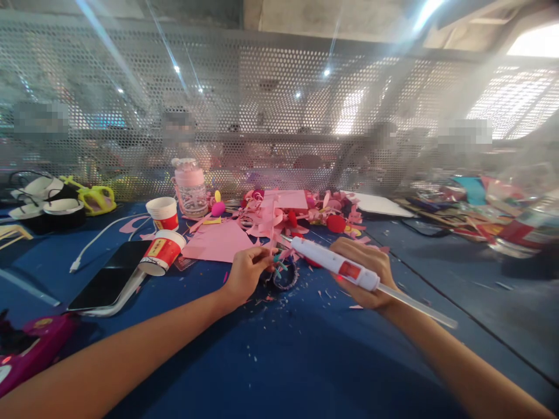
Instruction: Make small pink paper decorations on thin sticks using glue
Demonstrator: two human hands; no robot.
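Note:
My right hand (367, 267) is wrapped round a white glue gun (334, 262). A clear glue stick (419, 305) sticks out of its back end, and its nozzle points left toward my other hand. My left hand (247, 273) is closed, with thumb and fingers pinching a narrow upright strip of pink paper (273, 224). Just below the fingertips are a small teal piece (280, 266) and a dark ring-shaped item (286, 279); whether the hand touches them I cannot tell. Behind both hands spreads a heap of pink and red paper scraps (325, 212).
A pink paper sheet (218, 241) lies beyond my left hand. Left of it are two paper cups (161, 251), a phone (107, 276), a pink-lidded bottle (192, 189) and a magenta device (37, 349). A perforated metal screen (283, 116) closes off the back. Plastic bottles (530, 224) stand right.

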